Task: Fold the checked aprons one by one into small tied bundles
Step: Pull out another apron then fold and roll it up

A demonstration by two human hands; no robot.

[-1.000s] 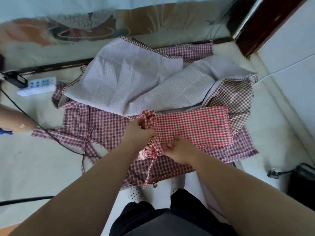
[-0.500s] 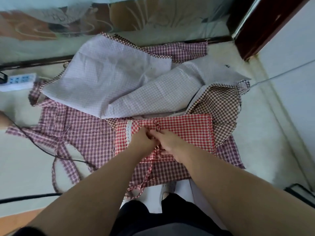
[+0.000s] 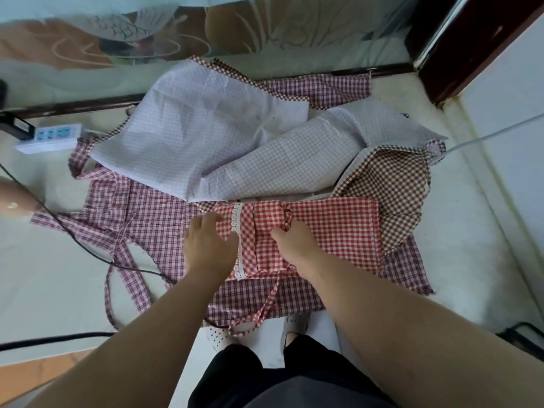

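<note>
A folded red checked apron (image 3: 332,231) with a white lace strip lies on top of the pile in front of me. My left hand (image 3: 207,245) rests flat on its left end, beside the lace. My right hand (image 3: 294,244) sits on the middle of the fold and pinches the red checked strap (image 3: 266,304), which runs over the fold and trails down toward my feet. Under it lies a purple checked apron (image 3: 132,225). A pale lilac checked apron (image 3: 200,136) and a brown checked apron (image 3: 391,195) lie behind.
A white power strip (image 3: 48,136) lies at the far left, with a black cable (image 3: 88,248) crossing the purple apron. Another person's limb (image 3: 14,201) shows at the left edge. A white cord (image 3: 485,134) runs along the right wall. My white shoes (image 3: 294,328) are below the pile.
My hands have come apart: the left one moved left onto the lace end, the right one stayed at the strap in the middle. The red apron now lies flatter.
</note>
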